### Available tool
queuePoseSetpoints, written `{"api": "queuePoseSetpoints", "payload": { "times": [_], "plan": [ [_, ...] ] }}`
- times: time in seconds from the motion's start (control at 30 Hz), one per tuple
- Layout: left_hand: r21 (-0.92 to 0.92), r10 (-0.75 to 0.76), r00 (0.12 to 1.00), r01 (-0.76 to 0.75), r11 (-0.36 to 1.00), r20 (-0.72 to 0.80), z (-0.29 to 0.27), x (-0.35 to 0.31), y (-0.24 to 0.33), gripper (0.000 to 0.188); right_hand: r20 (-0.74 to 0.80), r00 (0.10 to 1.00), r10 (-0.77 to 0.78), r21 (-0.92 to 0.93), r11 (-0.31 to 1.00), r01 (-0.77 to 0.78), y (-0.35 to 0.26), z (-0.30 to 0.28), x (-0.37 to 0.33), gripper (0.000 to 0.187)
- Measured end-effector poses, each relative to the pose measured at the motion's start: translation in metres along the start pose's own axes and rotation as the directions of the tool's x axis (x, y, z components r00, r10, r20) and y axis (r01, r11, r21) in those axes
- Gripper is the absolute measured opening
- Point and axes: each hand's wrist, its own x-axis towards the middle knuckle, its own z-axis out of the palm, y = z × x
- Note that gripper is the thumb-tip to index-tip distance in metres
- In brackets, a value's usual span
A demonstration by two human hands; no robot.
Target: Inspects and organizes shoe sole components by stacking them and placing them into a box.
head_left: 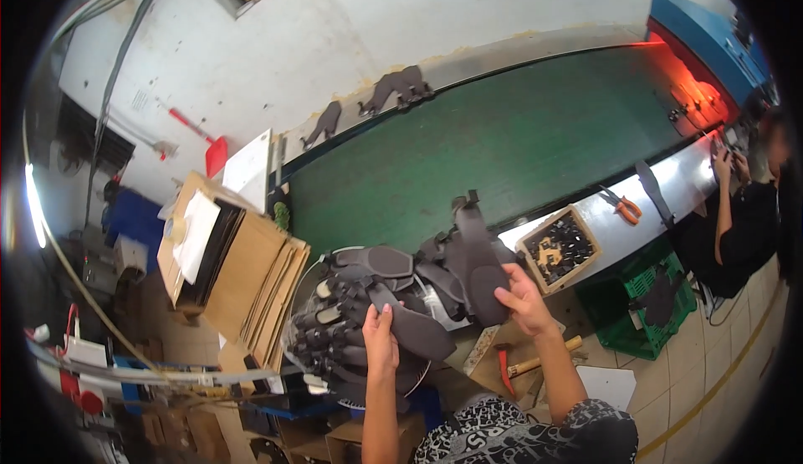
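Note:
My left hand (382,340) is closed on a dark grey padded strap (422,333), wide and rounded at one end, above a heap of similar pieces. Between the thumb and fingers of my right hand (524,299) is another dark padded strap (483,273), standing nearly upright with a black fitting at its far, narrow end. The heap of dark straps (372,261) with black fittings lies under and left of my hands. My fingers partly cover both held pieces.
A green conveyor belt (468,142) runs toward a red-glowing blue machine (694,41). Beside it are a box of small black parts (559,249), orange-handled pliers (623,206), a green crate (640,301), a hammer (535,364) and stacked cardboard (251,284). A co-worker (736,221) works at right.

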Motion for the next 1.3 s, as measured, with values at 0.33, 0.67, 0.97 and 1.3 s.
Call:
{"api": "queuePoseSetpoints", "payload": {
  "times": [0.33, 0.67, 0.97, 1.3],
  "plan": [
    [-0.246, 0.074, 0.970, -0.132, 0.960, -0.231, -0.056, -0.119, -0.014, 0.033, 0.503, 0.824, 0.259, -0.635, 0.758, 0.150, 0.137, 0.073, -0.048, 0.024],
    [-0.416, 0.034, 0.898, -0.236, 0.878, -0.438, -0.125, -0.210, -0.031, 0.043, 0.572, 0.630, 0.526, -0.762, 0.625, 0.171, 0.170, 0.129, -0.076, 0.027],
    [-0.393, 0.144, 0.924, -0.287, 0.874, -0.355, -0.105, -0.150, -0.009, 0.053, 0.517, 0.812, 0.269, -0.733, 0.629, 0.259, 0.142, 0.143, -0.034, 0.023],
    [0.847, 0.607, 0.683, 0.031, 0.531, -0.406, -0.102, -0.079, -0.024, 0.085, -0.178, 0.861, -0.476, -0.979, 0.000, -0.202, -0.009, -0.034, 0.030, 0.026]
  ]
}}
